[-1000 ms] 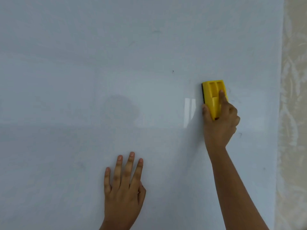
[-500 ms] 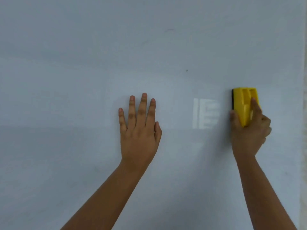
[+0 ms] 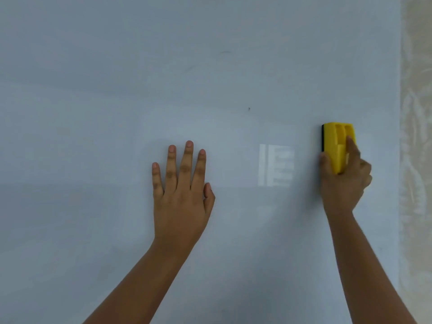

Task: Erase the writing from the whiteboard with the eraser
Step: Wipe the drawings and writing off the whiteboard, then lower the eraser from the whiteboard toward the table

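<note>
Glossy and pale blue-grey, the whiteboard (image 3: 93, 113) fills nearly my whole view, and down the right edge I see a strip of cream patterned wall (image 3: 416, 136). Almost all of the board looks wiped; I can make out only a tiny dark speck (image 3: 249, 108) above the middle and a faint short smudge (image 3: 225, 52) higher up. A bright window reflection (image 3: 275, 165) with pale horizontal bars sits on the board between the two hands.

My left hand (image 3: 181, 195) lies flat against the board near the centre, palm to the surface, fingers straight and pointing up, slightly spread, the thumb tucked close along its side. It holds nothing. Its bare forearm runs down to the lower left of the frame.

My right hand (image 3: 343, 181) is closed round the lower part of the yellow eraser (image 3: 337, 142), near the board's right edge. The thumb presses the eraser's left side, the index finger lies along its ribbed yellow back, and the other fingers curl at its right side. The eraser stands upright, long side vertical, with its dark pad showing as a thin black strip on the left edge, facing the board. I cannot tell for certain whether the pad is pressed against the surface or just off it.
</note>
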Motion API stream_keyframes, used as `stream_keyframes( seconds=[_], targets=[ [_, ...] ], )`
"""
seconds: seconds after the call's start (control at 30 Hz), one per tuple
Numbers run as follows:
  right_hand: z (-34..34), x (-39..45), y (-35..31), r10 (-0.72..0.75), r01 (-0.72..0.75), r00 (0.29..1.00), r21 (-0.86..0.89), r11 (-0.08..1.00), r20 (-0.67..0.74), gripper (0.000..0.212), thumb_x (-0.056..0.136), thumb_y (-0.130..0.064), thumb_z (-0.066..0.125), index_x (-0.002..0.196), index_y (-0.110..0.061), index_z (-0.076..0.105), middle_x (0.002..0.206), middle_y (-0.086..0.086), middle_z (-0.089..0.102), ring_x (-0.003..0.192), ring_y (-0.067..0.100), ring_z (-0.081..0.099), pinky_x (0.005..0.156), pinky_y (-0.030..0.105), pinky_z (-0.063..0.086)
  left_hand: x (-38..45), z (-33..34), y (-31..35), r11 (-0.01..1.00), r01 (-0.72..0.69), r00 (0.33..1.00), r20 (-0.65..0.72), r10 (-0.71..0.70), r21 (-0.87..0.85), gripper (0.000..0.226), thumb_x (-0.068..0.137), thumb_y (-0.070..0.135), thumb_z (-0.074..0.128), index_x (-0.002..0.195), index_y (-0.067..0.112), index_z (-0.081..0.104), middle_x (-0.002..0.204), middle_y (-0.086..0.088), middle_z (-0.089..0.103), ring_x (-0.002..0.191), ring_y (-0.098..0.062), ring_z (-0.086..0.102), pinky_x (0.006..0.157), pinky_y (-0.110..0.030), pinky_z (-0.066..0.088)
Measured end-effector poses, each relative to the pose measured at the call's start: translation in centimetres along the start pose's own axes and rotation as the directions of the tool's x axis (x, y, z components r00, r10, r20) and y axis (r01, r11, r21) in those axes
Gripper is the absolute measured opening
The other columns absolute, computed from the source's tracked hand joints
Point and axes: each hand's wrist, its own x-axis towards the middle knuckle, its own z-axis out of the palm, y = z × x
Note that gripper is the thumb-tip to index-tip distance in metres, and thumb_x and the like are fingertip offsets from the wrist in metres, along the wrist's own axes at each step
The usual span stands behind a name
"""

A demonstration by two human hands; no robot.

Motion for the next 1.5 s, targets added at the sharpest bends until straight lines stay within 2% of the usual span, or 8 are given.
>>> stream_keyframes(
  seconds=[0.3,0.5,0.73,0.93,1.03,1.2,1.4,1.5],
  targets=[
    [-0.2,-8.7,0.8,-0.416,0.430,0.894,-0.056,0.901,0.168,0.058,0.079,-0.043,0.052,0.134,-0.033,0.038,0.113,0.018,0.052,0.094,0.035,0.048,0.080,0.045,0.042,-0.2,0.3,-0.1,0.999,-0.008,1.000,-0.023,0.007,-0.035,0.054,0.096,0.028,0.033,0.147,0.009,0.036,0.155,-0.014,0.028,0.144,-0.036,0.023,0.115,-0.055,0.015],
    [-0.8,0.2,3.5,0.163,-0.170,0.983,-0.070,0.983,-0.088,0.061,0.084,-0.042,0.055,0.140,-0.033,0.030,0.122,0.023,0.044,0.111,0.044,0.040,0.090,0.057,0.037,-0.5,0.5,0.0,1.000,-0.007,0.999,-0.034,0.006,-0.029,0.055,0.095,0.027,0.032,0.147,0.009,0.035,0.156,-0.014,0.026,0.144,-0.035,0.020,0.116,-0.054,0.012],
    [-0.9,-8.5,3.3,-0.359,0.371,0.925,-0.095,0.924,0.122,0.057,0.077,-0.041,0.052,0.131,-0.025,0.042,0.106,0.026,0.055,0.086,0.040,0.052,0.075,0.049,0.045,-0.6,0.8,-0.3,0.999,-0.002,0.998,-0.059,-0.001,-0.051,0.056,0.094,0.028,0.033,0.147,0.009,0.035,0.155,-0.013,0.026,0.144,-0.035,0.021,0.117,-0.053,0.011],
    [-1.3,-2.9,4.3,0.257,-0.266,0.959,-0.069,0.961,-0.117,0.061,0.082,-0.044,0.052,0.139,-0.032,0.032,0.119,0.026,0.046,0.108,0.045,0.042,0.090,0.059,0.039,-0.3,0.3,0.2,0.999,-0.014,0.999,-0.033,0.012,-0.037,0.054,0.093,0.026,0.035,0.145,0.008,0.039,0.153,-0.016,0.033,0.142,-0.038,0.027,0.114,-0.056,0.018],
    [-0.2,-6.8,1.2,-0.059,0.058,0.998,-0.085,0.995,-0.010,0.060,0.081,-0.042,0.051,0.138,-0.028,0.036,0.117,0.024,0.049,0.100,0.040,0.046,0.084,0.052,0.041,-0.5,0.1,0.1,0.998,-0.007,1.000,-0.016,0.006,-0.059,0.054,0.093,0.025,0.037,0.144,0.008,0.040,0.153,-0.016,0.034,0.142,-0.037,0.027,0.114,-0.055,0.018],
    [-2.5,-12.8,3.8,-0.452,0.493,0.838,-0.069,0.867,0.305,0.062,0.071,-0.036,0.052,0.131,-0.024,0.040,0.110,0.022,0.055,0.087,0.039,0.054,0.074,0.045,0.044,-1.0,-1.0,0.6,0.991,-0.001,1.000,0.019,0.004,-0.134,0.055,0.090,0.021,0.044,0.144,0.009,0.040,0.152,-0.020,0.034,0.141,-0.039,0.027,0.112,-0.058,0.021],
    [-6.8,-4.6,8.7,0.229,-0.181,0.952,-0.228,0.957,0.204,0.077,0.078,-0.036,0.051,0.145,-0.033,0.013,0.122,0.025,0.039,0.109,0.042,0.041,0.092,0.052,0.038,-5.1,-1.9,5.6,0.920,-0.247,0.962,0.037,0.270,-0.305,0.057,0.084,0.016,0.050,0.140,0.011,0.045,0.150,-0.016,0.040,0.140,-0.036,0.031,0.110,-0.057,0.026],
    [-9.4,-4.5,10.0,0.136,-0.031,0.945,-0.330,0.943,0.299,0.081,0.083,-0.024,0.063,0.145,-0.028,0.011,0.122,0.026,0.043,0.108,0.043,0.043,0.088,0.046,0.037,-7.1,-1.7,8.6,0.837,-0.398,0.901,0.013,0.434,-0.375,0.056,0.081,0.016,0.055,0.137,0.013,0.051,0.148,-0.011,0.044,0.139,-0.032,0.034,0.109,-0.055,0.029]
  ],
)
